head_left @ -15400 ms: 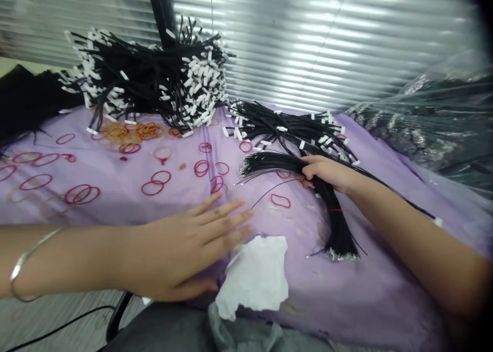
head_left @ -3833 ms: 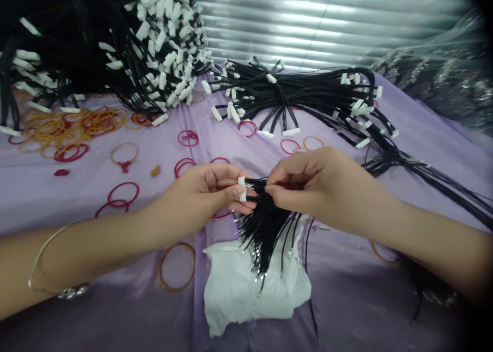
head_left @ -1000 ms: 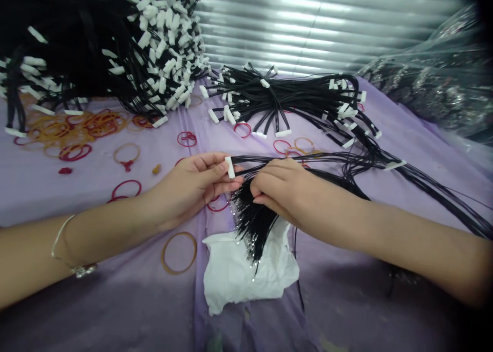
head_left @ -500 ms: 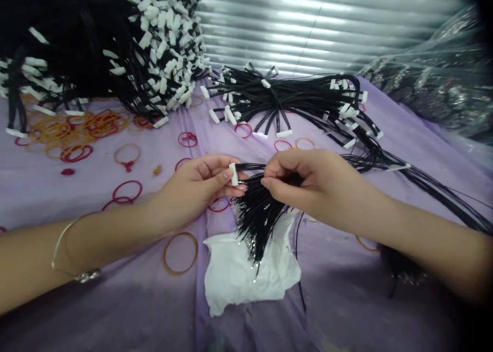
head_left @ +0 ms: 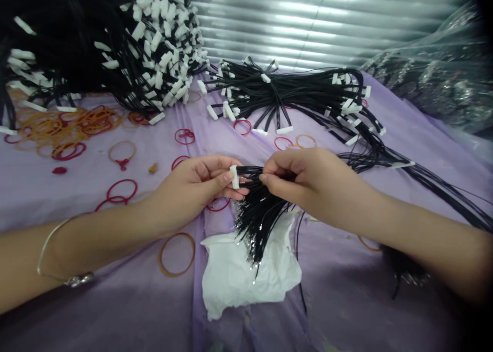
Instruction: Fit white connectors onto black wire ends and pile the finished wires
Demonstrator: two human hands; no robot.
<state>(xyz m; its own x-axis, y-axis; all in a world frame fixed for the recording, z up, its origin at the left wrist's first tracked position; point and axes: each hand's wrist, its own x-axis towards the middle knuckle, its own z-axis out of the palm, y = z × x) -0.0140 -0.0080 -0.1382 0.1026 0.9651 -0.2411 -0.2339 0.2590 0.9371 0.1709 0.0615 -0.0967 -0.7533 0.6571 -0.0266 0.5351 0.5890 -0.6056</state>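
Note:
A small white connector (head_left: 234, 177) is pinched between the thumb and fingers of my left hand (head_left: 210, 180). Several black wires run from its right side toward my right hand (head_left: 296, 175), whose thumb and forefinger are closed on black wires. Below my right hand a loose bundle of black wires (head_left: 260, 223) fans downward, with shiny metal terminals at the ends. Its tips hang over a crumpled white sheet (head_left: 250, 285). My right palm and fingers hide the upper part of the bundle.
Purple cloth (head_left: 150, 311) covers the table. A heap of black cables with white connectors (head_left: 165, 44) stands back left, beside piled rubber bands (head_left: 73, 126). A tied cable bundle (head_left: 285, 93) lies at the back, and a clear plastic bag (head_left: 435, 70) back right.
My right thumb and forefinger have moved slightly left, and more wires now run into the connector's lower part. My left hand keeps its pinch. The whole view has shifted a little.

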